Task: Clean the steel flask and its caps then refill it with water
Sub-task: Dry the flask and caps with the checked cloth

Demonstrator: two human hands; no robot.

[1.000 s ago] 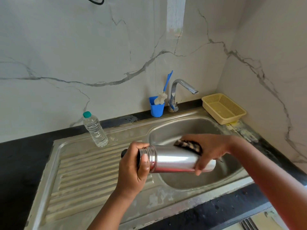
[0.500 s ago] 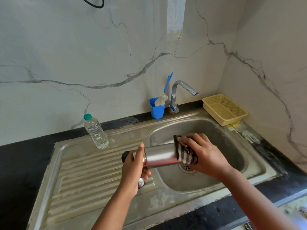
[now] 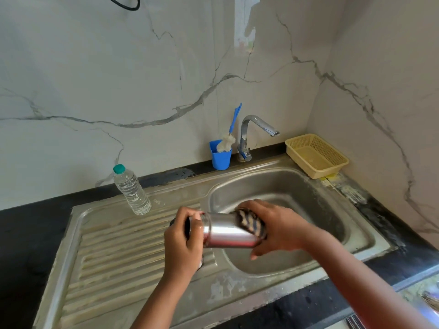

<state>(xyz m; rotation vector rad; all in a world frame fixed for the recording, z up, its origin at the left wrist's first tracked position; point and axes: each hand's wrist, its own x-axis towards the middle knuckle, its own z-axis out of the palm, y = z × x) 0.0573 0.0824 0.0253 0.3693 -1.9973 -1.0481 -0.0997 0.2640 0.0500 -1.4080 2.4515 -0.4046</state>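
Above the sink (image 3: 370,236), the left hand (image 3: 181,243) grips the steel flask (image 3: 225,230) at its mouth; the right hand (image 3: 275,226) clasps a striped cloth (image 3: 251,223) round its body.

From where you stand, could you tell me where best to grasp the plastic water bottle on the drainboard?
Grip the plastic water bottle around its ribbed middle, coming from the front. It stands upright, alone on the drainboard; the teal cap is too narrow.

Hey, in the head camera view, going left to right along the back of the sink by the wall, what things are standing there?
Water bottle → blue cup with the brush standing in it → tap → yellow basket.
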